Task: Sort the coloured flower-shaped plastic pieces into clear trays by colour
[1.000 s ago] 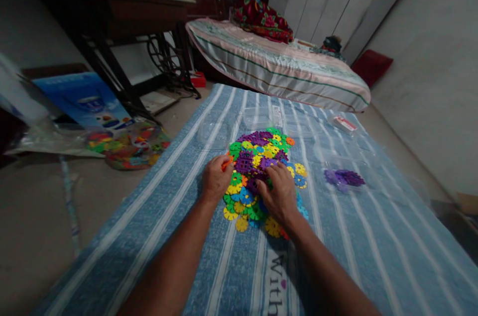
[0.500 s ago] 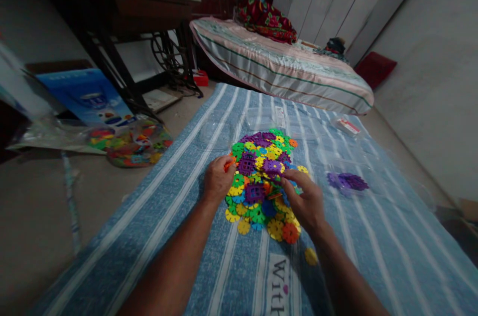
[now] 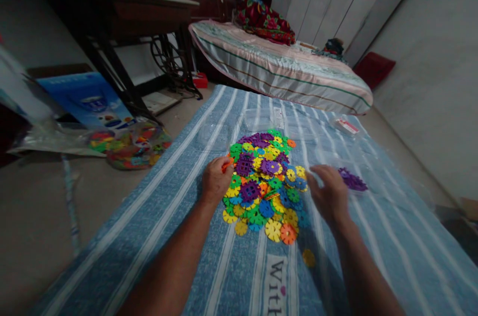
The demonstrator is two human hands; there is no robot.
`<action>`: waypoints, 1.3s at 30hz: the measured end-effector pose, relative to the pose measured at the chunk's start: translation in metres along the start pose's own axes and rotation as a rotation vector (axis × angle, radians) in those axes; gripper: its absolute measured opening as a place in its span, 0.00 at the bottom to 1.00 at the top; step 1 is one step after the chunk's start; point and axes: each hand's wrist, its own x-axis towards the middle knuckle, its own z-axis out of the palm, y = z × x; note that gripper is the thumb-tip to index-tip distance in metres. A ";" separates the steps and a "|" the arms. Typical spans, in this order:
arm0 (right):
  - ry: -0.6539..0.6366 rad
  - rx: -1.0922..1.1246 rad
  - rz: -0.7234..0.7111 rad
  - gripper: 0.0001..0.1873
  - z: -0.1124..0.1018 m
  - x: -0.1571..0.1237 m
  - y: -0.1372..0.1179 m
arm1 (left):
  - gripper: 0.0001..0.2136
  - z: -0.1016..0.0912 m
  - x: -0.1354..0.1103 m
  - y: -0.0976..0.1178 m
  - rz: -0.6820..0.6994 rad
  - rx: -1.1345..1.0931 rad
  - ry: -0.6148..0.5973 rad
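A heap of flat, notched plastic discs in yellow, green, blue and orange lies on the striped cloth, with purple square lattice pieces among them. My left hand rests at the heap's left edge, closed on orange plastic pieces. Just right of the heap, my right hand hovers with thumb and fingers curled together. Whatever sits between its fingertips, if anything, cannot be made out. Beyond that hand, purple pieces lie in a clear plastic container, which the hand partly covers.
Clear plastic containers stand behind the heap. A small red-and-white packet lies at the far right. One yellow disc sits apart near me. On the floor at left is a bag of colourful pieces; a bed stands beyond.
My right hand has moved right, off the heap, where it was pinching a purple piece. My left hand stays in place on the orange pieces.
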 end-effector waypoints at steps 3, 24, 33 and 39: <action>-0.166 0.239 -0.144 0.09 0.020 -0.013 -0.046 | 0.07 0.000 0.000 0.001 0.003 0.007 -0.002; -0.270 0.375 -0.241 0.07 0.029 -0.015 -0.093 | 0.08 -0.001 0.002 -0.001 -0.017 -0.009 -0.010; -0.002 -0.037 -0.031 0.07 -0.015 -0.001 -0.002 | 0.09 0.000 0.002 -0.004 -0.010 0.014 -0.011; 0.034 -0.363 0.171 0.12 -0.034 -0.002 0.040 | 0.09 0.001 0.003 -0.005 -0.010 0.036 0.001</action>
